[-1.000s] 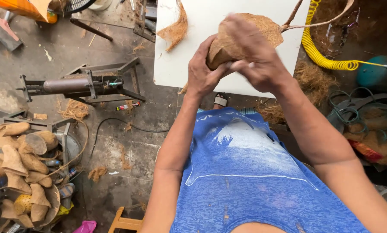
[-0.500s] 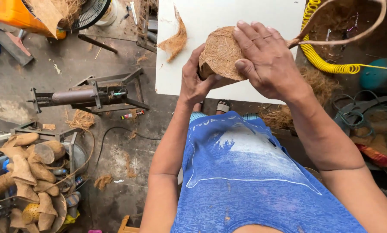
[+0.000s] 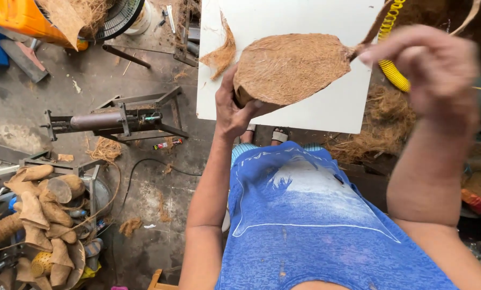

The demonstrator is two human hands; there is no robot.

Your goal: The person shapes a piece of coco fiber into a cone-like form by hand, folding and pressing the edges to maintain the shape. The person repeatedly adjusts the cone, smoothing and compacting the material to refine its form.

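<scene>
My left hand (image 3: 233, 110) grips the lower left edge of a brown, fibrous coconut husk piece (image 3: 294, 67), held up over a white board (image 3: 337, 110). My right hand (image 3: 431, 67) is raised to the right of the husk, blurred, with the fingers pinching a thin strip of husk (image 3: 370, 32) that runs up from the husk's right tip. I wear a blue shirt (image 3: 305, 215).
A metal tool on a frame (image 3: 114, 119) stands on the dirty concrete floor at left. A heap of husk pieces (image 3: 36, 215) fills a container at lower left. A yellow coiled hose (image 3: 393, 64) and loose fibre (image 3: 380, 129) lie at right. An orange container (image 3: 26, 16) sits at top left.
My right hand has come off the husk and pulled up to the right, peeling a strip away. The husk's face is now uncovered. The camera has come closer.
</scene>
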